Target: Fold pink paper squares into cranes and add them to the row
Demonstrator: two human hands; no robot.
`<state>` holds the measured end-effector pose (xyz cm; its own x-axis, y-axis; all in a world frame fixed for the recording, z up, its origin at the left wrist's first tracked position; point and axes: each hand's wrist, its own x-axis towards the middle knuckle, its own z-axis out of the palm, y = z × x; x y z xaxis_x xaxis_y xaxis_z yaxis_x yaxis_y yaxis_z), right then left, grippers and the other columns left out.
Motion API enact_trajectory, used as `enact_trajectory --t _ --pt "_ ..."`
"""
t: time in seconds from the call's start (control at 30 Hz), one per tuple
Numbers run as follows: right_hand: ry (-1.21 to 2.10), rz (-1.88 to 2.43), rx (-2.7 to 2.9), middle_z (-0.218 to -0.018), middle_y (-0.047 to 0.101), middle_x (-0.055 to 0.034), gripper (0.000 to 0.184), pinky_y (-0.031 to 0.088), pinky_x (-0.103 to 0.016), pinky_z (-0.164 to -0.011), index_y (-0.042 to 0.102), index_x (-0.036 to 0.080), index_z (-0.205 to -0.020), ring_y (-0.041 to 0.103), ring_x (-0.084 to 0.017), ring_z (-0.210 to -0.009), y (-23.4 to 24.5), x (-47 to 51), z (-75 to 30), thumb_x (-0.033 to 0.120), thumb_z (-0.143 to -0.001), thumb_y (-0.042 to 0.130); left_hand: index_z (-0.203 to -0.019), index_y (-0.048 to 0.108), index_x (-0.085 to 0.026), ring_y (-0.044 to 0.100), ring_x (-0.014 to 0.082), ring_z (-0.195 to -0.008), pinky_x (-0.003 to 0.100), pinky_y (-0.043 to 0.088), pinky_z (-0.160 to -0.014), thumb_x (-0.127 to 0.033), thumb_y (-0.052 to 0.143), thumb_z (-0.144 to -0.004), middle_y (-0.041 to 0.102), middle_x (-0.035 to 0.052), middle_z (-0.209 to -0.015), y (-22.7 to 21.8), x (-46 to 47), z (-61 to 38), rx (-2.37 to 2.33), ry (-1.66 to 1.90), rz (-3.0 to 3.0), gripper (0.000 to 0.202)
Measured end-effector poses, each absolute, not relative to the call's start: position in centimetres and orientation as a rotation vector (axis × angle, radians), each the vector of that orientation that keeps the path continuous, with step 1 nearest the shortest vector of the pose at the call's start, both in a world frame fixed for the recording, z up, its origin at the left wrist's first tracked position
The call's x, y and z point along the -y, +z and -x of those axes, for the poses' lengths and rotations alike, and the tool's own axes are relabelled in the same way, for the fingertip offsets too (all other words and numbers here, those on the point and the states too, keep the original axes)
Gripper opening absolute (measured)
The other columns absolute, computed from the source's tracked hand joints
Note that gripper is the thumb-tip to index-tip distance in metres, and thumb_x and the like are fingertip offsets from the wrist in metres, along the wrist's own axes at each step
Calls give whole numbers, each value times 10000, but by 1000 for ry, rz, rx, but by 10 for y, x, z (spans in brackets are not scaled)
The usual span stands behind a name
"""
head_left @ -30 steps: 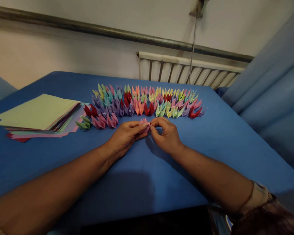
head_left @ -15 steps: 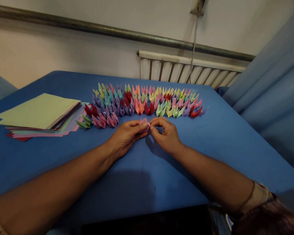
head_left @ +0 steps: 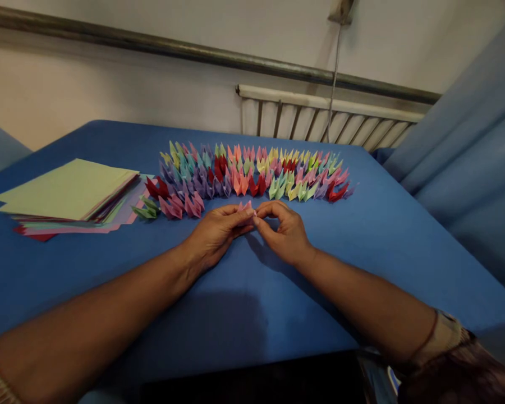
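My left hand (head_left: 214,232) and my right hand (head_left: 284,229) meet at the middle of the blue table (head_left: 244,303). Both pinch a small pink folded paper piece (head_left: 246,207) between their fingertips, just above the tabletop. Most of the piece is hidden by my fingers. Right behind my hands stand rows of small folded paper figures (head_left: 252,171) in many colours. The nearest ones, pink and red (head_left: 180,205), sit just left of my left hand.
A stack of coloured paper sheets (head_left: 69,196), pale green on top, lies at the table's left. A white radiator (head_left: 320,120) and a metal rail (head_left: 193,53) run along the wall behind. Blue fabric (head_left: 471,151) hangs at the right.
My hands have stayed together on the pink piece, with only small finger shifts. The view has tilted slightly.
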<state>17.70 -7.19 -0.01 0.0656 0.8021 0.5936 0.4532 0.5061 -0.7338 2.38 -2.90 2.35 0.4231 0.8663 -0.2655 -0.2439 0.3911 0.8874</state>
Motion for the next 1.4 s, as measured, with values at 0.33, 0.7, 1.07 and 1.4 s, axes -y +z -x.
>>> enact_trajectory --t 0.33,0.7,1.07,1.4 --pt "466 1089 1442 -878 659 -30 40 533 -325 -777 632 218 -810 635 -163 -842 -3 67 -179 225 -847 617 -812 774 -179 642 115 -860 250 489 -900 -291 850 -682 719 10 -864 21 30 -23 -755 811 -969 187" --pt "600 1032 1353 -912 655 -31 50 528 -315 -756 642 220 -788 632 -160 -859 -3 66 -178 249 -827 657 -834 779 -190 638 150 -781 276 501 -762 -360 810 -716 729 35 -858 19 26 -21 -796 887 -1255 210" --pt "550 1025 1416 -906 646 -35 59 520 -309 -749 624 217 -785 628 -158 -851 0 69 -177 223 -843 622 -752 757 -182 581 118 -690 242 450 -667 -367 805 -704 681 1 -745 20 26 -22 -886 945 -1364 197" --pt "553 1041 1453 -882 645 -28 75 520 -299 -747 610 220 -782 620 -149 -823 1 70 -176 250 -851 614 -716 728 -169 603 121 -712 256 482 -711 -329 837 -654 682 6 -751 19 26 -23 -904 962 -1219 203"
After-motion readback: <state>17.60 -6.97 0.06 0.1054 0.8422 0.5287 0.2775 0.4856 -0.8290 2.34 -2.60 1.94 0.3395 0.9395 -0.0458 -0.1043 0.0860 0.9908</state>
